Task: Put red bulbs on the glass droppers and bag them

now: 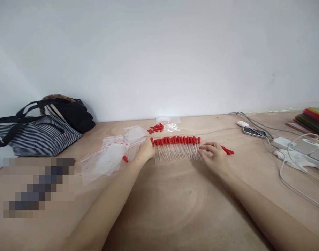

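Observation:
Several glass droppers [179,150] with red rubber bulbs lie side by side in a row on the wooden table. At the row's left end, my left hand [146,150] is closed around a dropper [152,141], its fingertips partly hidden. My right hand [214,156] is at the other end, its thumb and fingers apart and its fingertips against or very near the last dropper [199,140]. Just behind the right hand lie loose red bulbs [228,150]. Left of my left hand are a single red bulb [125,159] and clear glass tubes [132,150], partly covered by my hand.
Clear zip bags [101,164] spread to the left. A pile of red bulbs [156,128] and another bag of tubes [171,126] lie near the wall. A striped bag [44,136] stands far left. On the right are cables, a power strip [303,146] and coloured sheets [312,120].

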Action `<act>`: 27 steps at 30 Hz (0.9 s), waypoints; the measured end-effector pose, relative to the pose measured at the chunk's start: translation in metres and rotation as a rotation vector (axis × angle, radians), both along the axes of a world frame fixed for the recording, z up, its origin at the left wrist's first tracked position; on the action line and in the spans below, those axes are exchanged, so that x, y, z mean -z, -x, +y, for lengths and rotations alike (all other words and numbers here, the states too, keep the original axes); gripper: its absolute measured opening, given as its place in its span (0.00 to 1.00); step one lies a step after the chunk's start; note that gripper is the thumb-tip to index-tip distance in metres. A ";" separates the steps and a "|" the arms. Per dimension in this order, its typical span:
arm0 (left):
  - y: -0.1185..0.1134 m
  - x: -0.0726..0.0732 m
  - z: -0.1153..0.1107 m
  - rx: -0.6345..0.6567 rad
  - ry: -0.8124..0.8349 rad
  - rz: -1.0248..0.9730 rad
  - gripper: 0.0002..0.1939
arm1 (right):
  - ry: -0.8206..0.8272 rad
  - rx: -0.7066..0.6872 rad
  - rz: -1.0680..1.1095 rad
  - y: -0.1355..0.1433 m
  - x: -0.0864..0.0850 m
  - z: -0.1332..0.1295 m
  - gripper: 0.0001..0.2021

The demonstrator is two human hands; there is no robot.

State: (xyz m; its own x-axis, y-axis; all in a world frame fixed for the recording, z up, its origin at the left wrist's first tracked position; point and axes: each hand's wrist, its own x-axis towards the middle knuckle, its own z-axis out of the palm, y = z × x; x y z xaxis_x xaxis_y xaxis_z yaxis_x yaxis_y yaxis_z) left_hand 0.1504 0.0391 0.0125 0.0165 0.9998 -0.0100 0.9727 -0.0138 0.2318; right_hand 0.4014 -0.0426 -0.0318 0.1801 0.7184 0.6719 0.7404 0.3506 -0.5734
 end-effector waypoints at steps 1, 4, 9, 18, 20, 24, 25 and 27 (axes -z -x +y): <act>-0.001 0.001 0.001 0.006 0.000 -0.006 0.16 | 0.022 0.037 0.019 -0.005 -0.001 0.001 0.08; -0.003 0.002 0.002 0.017 0.003 -0.015 0.14 | 0.102 0.145 0.051 -0.019 -0.005 0.004 0.10; 0.000 0.001 0.004 -0.011 0.013 -0.008 0.13 | 0.249 0.368 -0.069 -0.043 -0.013 0.008 0.12; 0.011 -0.002 0.002 -0.016 0.072 -0.041 0.07 | 0.566 0.445 -0.358 -0.050 -0.018 0.008 0.14; 0.011 0.000 0.003 -0.013 0.073 -0.041 0.07 | 0.577 0.453 -0.425 -0.044 -0.018 0.009 0.14; 0.010 0.001 0.008 -0.004 0.064 -0.046 0.09 | 0.594 0.452 -0.499 -0.041 -0.019 0.009 0.16; 0.010 0.001 0.009 -0.005 0.061 -0.051 0.11 | 0.607 0.450 -0.510 -0.042 -0.019 0.008 0.16; 0.012 0.001 0.009 -0.014 0.057 -0.059 0.12 | 0.633 0.445 -0.529 -0.047 -0.019 0.008 0.17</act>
